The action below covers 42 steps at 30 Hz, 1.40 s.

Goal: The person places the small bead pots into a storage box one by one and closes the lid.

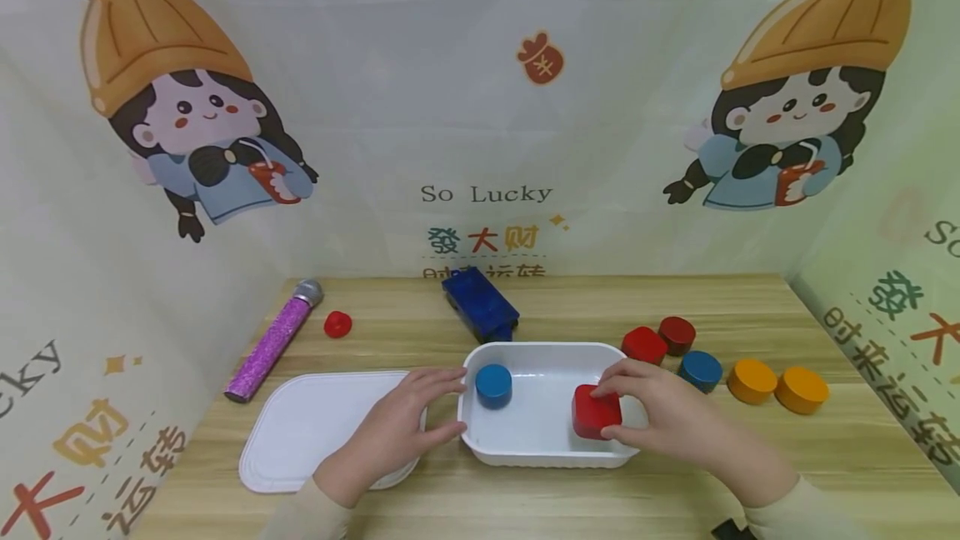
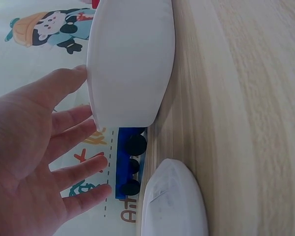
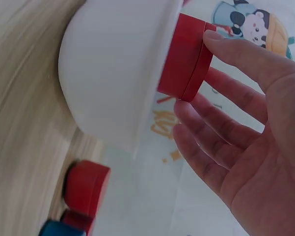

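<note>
A white plastic tub [image 1: 537,423] stands on the table in front of me. My left hand [image 1: 408,422] touches its left rim with fingers and thumb spread and nearly straight, as the left wrist view also shows. At the tub's right end my right hand [image 1: 656,407] pinches a red rounded-square block [image 3: 186,56] between thumb and fingers. In the right wrist view this block sticks up past the rim; its lower part is hidden behind the tub wall. A blue round block [image 1: 493,384] lies inside the tub at the left.
Right of the tub are a red block [image 1: 643,346], a dark red block [image 1: 677,335], a blue block [image 1: 701,371] and two orange blocks [image 1: 752,381]. A white lid [image 1: 315,432], purple microphone [image 1: 273,344] and small red piece [image 1: 337,324] lie left. Behind stands a blue toy vehicle [image 1: 481,304].
</note>
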Available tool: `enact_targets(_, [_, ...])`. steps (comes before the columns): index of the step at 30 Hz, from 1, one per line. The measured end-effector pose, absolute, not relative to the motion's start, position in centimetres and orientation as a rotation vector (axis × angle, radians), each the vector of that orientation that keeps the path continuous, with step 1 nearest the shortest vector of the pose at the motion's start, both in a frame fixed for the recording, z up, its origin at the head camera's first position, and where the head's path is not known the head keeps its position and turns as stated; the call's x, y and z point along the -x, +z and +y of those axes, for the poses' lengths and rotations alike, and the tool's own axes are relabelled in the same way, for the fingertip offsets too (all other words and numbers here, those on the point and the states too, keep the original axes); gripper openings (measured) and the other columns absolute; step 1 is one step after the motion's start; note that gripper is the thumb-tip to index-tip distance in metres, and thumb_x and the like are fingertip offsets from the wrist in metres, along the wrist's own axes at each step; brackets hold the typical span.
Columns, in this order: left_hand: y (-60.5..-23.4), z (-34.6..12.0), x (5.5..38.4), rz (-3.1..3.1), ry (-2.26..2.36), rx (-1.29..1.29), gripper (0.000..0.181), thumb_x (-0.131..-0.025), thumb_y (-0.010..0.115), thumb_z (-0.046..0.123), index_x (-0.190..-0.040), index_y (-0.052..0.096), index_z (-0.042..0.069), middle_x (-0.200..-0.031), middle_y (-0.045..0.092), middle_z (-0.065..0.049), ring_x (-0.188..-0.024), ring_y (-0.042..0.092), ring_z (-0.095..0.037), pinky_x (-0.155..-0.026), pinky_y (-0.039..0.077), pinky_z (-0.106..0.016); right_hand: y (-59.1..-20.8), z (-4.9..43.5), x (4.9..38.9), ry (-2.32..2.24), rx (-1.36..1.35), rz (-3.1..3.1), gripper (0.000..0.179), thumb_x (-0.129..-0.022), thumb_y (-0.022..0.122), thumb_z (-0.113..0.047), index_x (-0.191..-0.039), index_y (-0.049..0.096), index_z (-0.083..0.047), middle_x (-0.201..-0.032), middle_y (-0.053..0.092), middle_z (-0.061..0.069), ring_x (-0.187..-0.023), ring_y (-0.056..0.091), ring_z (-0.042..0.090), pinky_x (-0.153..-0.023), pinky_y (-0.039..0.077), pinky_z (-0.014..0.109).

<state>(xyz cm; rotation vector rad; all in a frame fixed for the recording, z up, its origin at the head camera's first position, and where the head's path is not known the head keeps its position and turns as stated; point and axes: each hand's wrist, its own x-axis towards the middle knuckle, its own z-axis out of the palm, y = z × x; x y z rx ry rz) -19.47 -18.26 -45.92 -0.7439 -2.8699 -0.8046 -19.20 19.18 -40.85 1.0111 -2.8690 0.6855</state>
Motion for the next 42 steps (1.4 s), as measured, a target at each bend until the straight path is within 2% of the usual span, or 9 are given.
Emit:
enact_targets(13, [-46.1, -18.2, 19.6, -2.865, -0.814, 0.734, 0.049, -0.090, 0.081, 0.035, -0.134, 0.069, 0.017, -0.151, 0.059, 0.001, -0.142, 0.051, -0.029, -0.114, 0.046, -0.056, -43.3, 14.5, 20.7, 0.848, -1.039, -2.939, 0.033, -0.083, 0.087, -0.033, -0.111, 0.076, -0.020, -0.112, 0.068, -0.008, -0.104, 0.063, 0.011, -0.091, 0.062, 0.034])
enact_targets(20, [-46.2, -18.2, 19.5, -2.861, -0.816, 0.737, 0.050, -0.090, 0.081, 0.036, -0.134, 0.069, 0.017, -0.150, 0.059, 0.002, -0.141, 0.052, -0.027, -0.114, 0.047, -0.054, -44.4, 12.4, 21.5, 0.900, -1.108, -2.934, 0.033, -0.083, 0.088, -0.032, -0.112, 0.076, -0.021, -0.111, 0.068, -0.011, -0.098, 0.062, 0.006, -0.089, 0.059, 0.025])
enact_targets(28, [-46.1, -18.2, 19.5, -2.885, -0.837, 0.707, 0.051, -0.090, 0.081, 0.037, -0.135, 0.068, 0.019, -0.151, 0.059, 0.004, -0.141, 0.052, -0.025, -0.114, 0.047, -0.055, -44.8, 10.2, 22.1, 0.960, -1.176, -2.870, 0.032, -0.082, 0.089, -0.028, -0.110, 0.077, -0.017, -0.107, 0.069, -0.008, -0.096, 0.064, 0.010, -0.089, 0.059, 0.027])
enact_targets(34, [-45.9, -18.3, 19.5, -2.905, -0.851, 0.690, 0.051, -0.090, 0.080, 0.038, -0.136, 0.068, 0.020, -0.151, 0.058, 0.004, -0.142, 0.051, -0.025, -0.114, 0.047, -0.056, -45.0, 8.7, 22.4, 0.949, -1.193, -2.893, 0.034, -0.082, 0.089, -0.031, -0.111, 0.079, -0.018, -0.109, 0.068, -0.009, -0.098, 0.065, 0.006, -0.092, 0.059, 0.025])
enact_targets(42, [-46.1, -18.2, 19.5, -2.876, -0.828, 0.730, 0.050, -0.091, 0.079, 0.040, -0.135, 0.068, 0.019, -0.150, 0.059, 0.004, -0.140, 0.053, -0.023, -0.113, 0.049, -0.053, -45.5, 8.1, 22.6, 0.934, -1.201, -2.893, 0.034, -0.081, 0.090, -0.032, -0.109, 0.079, -0.016, -0.107, 0.068, -0.008, -0.096, 0.065, 0.007, -0.092, 0.059, 0.026])
